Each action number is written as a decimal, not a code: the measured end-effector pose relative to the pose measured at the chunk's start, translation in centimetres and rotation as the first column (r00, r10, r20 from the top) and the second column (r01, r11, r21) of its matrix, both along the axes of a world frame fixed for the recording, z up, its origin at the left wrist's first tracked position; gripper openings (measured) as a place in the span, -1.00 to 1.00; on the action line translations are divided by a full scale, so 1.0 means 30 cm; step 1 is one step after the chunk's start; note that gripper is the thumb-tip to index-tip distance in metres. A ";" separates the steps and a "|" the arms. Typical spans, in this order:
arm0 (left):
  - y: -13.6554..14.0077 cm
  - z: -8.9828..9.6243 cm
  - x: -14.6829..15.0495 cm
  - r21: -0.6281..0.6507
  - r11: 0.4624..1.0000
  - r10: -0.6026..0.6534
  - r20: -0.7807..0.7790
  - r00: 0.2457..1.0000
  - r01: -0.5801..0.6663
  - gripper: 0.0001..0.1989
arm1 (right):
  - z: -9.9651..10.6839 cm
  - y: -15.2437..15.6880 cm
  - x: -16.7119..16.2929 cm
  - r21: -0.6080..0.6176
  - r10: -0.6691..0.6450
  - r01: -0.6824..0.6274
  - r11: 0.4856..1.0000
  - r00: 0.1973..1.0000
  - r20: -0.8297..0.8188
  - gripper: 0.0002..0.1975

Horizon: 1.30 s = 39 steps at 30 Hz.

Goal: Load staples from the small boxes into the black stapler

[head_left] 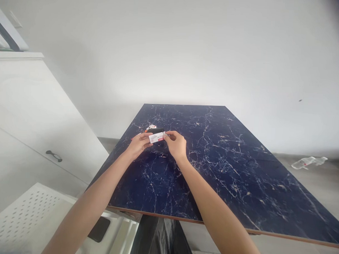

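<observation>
Between my two hands is a small white box (155,138) with a red patch and printing on its face. My left hand (139,145) grips its left end, and my right hand (175,144) pinches its right end. Just behind the box lies a dark object with an orange end (157,130), partly hidden; its kind does not show. A second small white item with red print (151,127) sits beyond that. Something red peeks out beside my left fingers, too small to name.
The blue marble-patterned table (212,173) reaches to the white wall. At left stand a white cabinet (25,111) with a dark handle (54,156) and a perforated white panel (24,207). A clear plastic bottle (307,162) lies beyond the table's right edge. A dark phone-like slab (99,229) is below.
</observation>
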<state>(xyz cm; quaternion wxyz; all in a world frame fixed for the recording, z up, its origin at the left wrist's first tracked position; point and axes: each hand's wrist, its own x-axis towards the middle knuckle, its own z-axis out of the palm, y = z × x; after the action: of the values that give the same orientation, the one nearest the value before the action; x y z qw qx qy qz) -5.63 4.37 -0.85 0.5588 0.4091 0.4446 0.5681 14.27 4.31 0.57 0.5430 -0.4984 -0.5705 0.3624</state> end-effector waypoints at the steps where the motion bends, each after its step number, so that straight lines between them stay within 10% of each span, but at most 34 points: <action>1: 0.001 0.000 0.002 0.001 1.000 0.009 0.013 1.000 -0.009 -0.68 | 0.000 -0.003 -0.005 -0.009 -0.013 0.013 1.000 1.000 -0.018 -0.85; 17: 0.001 -0.007 0.018 0.002 0.999 0.035 0.122 0.992 -0.035 -0.71 | 0.014 -0.054 -0.036 0.166 0.033 -0.037 0.985 0.999 0.031 -0.86; 30: -0.040 0.034 0.038 0.034 0.995 -0.096 0.099 0.990 0.093 -0.68 | -0.040 0.016 -0.037 -0.089 0.148 -0.198 0.976 0.908 -0.393 -0.79; 35: -0.020 0.041 0.024 0.116 0.986 0.123 -0.025 0.992 -0.119 -0.65 | -0.045 0.018 -0.035 -0.091 0.232 -0.282 0.955 0.904 -0.359 -0.60; 39: 0.025 0.043 -0.082 0.228 0.854 0.498 -0.094 0.862 -0.468 -0.77 | -0.070 0.040 -0.019 -0.064 0.151 -0.166 0.984 0.971 -0.184 -0.68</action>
<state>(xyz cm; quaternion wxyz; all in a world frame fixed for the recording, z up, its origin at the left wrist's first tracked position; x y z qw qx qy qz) -8.08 5.13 0.44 0.3196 0.3790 0.5151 0.6992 13.68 5.51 -1.51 0.5410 -0.4379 -0.5428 0.4701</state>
